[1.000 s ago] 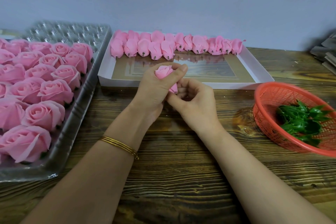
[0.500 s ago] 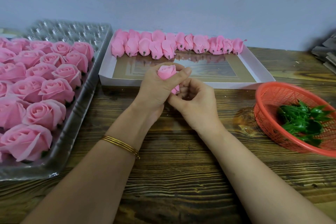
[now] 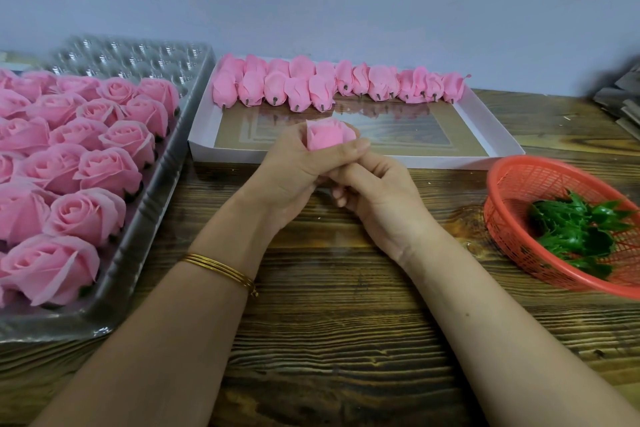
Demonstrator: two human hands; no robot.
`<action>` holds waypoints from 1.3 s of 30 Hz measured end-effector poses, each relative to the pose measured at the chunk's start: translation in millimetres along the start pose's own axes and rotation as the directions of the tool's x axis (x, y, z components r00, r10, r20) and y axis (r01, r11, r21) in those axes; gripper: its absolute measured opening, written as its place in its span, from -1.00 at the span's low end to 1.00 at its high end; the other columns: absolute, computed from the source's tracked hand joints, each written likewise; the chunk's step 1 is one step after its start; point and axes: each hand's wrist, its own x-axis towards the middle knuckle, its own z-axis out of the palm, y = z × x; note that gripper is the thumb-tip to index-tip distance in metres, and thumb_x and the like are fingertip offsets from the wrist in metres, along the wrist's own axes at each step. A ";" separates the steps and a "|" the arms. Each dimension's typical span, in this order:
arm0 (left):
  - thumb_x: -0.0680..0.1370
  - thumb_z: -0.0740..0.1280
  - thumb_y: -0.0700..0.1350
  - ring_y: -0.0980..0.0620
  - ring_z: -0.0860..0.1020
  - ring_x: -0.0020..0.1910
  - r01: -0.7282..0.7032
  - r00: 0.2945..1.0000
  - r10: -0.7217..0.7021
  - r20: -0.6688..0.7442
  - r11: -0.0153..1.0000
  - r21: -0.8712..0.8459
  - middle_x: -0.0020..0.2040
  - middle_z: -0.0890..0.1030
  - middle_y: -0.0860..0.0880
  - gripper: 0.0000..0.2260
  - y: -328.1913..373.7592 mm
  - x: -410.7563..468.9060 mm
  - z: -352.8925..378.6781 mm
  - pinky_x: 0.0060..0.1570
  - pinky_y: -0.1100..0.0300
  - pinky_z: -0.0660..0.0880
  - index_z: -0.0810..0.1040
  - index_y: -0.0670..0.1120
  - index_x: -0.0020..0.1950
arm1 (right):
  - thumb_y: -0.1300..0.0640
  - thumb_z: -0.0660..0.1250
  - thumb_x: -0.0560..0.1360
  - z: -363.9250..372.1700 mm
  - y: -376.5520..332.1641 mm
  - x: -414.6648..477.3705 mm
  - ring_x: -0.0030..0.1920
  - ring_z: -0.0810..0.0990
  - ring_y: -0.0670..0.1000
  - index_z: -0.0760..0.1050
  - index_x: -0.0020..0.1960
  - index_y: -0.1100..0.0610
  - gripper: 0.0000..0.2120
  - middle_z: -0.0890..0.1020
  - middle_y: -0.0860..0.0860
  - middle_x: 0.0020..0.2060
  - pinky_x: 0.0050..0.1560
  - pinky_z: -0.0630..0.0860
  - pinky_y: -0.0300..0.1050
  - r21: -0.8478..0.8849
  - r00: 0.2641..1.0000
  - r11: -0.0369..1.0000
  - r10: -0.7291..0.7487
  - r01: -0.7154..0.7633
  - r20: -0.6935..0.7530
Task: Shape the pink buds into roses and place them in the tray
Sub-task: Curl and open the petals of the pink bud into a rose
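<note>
Left grip (image 3: 294, 170) closed round pink bud (image 3: 325, 136), thumb across its front. Right grip (image 3: 377, 194) curled at the bud's base. Bud held above counter (image 3: 329, 322), just near of white box (image 3: 450, 161) holding a row of buds (image 3: 298, 94). Tray (image 3: 149, 218) of finished roses (image 3: 86, 211) left; red basket (image 3: 512, 191) right.

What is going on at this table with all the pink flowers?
A person is shaping one pink bud with both hands: the left hand wraps around it, the right hand curls in at its base. Finished roses fill much of the clear tray on the left; unshaped buds line the white box behind.
</note>
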 end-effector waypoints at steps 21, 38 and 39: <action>0.51 0.40 -0.32 0.19 0.51 -0.47 -0.040 0.988 0.105 -0.113 0.880 0.473 -0.44 0.55 0.03 -0.85 -7.0 -1.5 5.7 -0.49 0.34 0.43 0.53 -0.16 -0.24 | 0.35 0.41 0.18 -8.1 -6.6 1.8 -0.29 0.51 0.04 0.45 -0.03 0.18 -0.62 0.47 0.07 -0.17 -0.23 0.49 -0.01 0.047 0.975 0.993 -0.098 0.109 -0.201; 0.39 0.47 -0.37 0.14 0.51 -0.48 0.077 0.996 -0.051 -0.068 0.884 0.460 -0.45 0.56 0.01 -0.82 -4.6 -4.3 7.7 -0.50 0.34 0.43 0.58 -0.11 -0.20 | 0.50 0.41 0.37 -12.9 -7.0 1.0 -0.53 0.50 0.08 0.54 -0.15 0.25 -0.81 0.49 -0.02 -0.48 -0.30 0.52 0.04 -0.098 0.985 0.983 -0.162 0.156 -0.062; 0.38 0.48 -0.38 0.13 0.51 -0.49 0.079 0.996 -0.056 -0.064 0.885 0.459 -0.45 0.56 0.00 -0.79 -3.7 -4.6 8.3 -0.50 0.34 0.43 0.57 -0.09 -0.22 | 0.50 0.41 0.38 -13.5 -7.1 1.4 -0.54 0.50 0.08 0.54 -0.16 0.25 -0.81 0.48 -0.01 -0.48 -0.30 0.52 0.04 -0.112 0.984 0.981 -0.163 0.155 -0.065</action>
